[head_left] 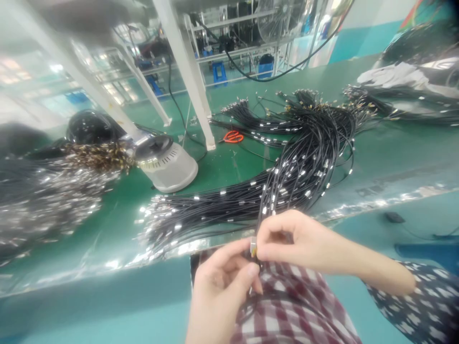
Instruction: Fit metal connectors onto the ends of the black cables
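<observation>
At the bench's front edge, my left hand [224, 282] and my right hand [296, 241] meet at a small silver connector with a yellowish part [253, 246]. My right thumb and forefinger pinch the connector from the right. The fingers of my left hand close around the thin black cable end just below and left of it. How the two pieces join is hidden by my fingertips. Just beyond my hands lies a large bundle of black cables [229, 203] with white tags and silver ends, part of it running down towards my right hand.
Orange-handled scissors [234, 137] lie on the green bench top [229, 165] by a white post [186, 71]. A grey-white round device [168, 167] stands left of them. More cables with metal ends [60, 191] are piled at left, and a white cloth [398, 76] lies back right.
</observation>
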`<state>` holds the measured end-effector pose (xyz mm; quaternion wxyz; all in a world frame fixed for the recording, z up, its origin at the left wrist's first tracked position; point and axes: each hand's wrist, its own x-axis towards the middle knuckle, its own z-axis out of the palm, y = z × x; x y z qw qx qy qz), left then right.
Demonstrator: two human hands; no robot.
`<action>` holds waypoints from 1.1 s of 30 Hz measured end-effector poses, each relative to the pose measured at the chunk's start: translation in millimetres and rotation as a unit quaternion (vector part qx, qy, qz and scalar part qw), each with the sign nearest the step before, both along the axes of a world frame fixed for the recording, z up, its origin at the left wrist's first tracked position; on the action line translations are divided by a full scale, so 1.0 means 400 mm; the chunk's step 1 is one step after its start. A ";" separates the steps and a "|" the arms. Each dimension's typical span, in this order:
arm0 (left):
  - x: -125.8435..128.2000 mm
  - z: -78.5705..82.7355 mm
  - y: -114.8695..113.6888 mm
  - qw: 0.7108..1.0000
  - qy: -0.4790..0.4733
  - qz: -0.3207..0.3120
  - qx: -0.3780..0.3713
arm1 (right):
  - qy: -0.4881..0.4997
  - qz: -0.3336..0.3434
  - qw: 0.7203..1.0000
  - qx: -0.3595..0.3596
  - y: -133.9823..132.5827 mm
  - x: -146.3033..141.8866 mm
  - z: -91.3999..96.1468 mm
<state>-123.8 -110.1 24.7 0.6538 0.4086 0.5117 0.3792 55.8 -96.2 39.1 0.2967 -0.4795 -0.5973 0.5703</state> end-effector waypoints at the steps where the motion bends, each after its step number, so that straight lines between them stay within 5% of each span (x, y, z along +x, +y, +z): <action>1: 0.000 -0.001 -0.001 1.000 0.001 0.002 0.001 | 0.001 -0.002 1.000 -0.001 0.000 0.000 0.000; 14: -0.027 -0.034 0.002 0.999 0.004 -0.034 0.012 | -0.020 -0.033 0.999 -0.010 0.000 -0.021 0.020; 19: -0.020 -0.034 -0.006 1.000 0.013 -0.001 0.023 | -0.029 -0.064 0.997 -0.036 -0.001 -0.035 0.028; 29: -0.001 -0.012 0.026 0.988 -0.133 0.063 -0.056 | -0.027 -0.069 0.997 0.005 -0.015 -0.052 0.004; 33: -0.005 -0.012 0.028 0.984 -0.130 0.101 -0.074 | 0.011 -0.068 0.997 -0.042 -0.014 -0.046 -0.007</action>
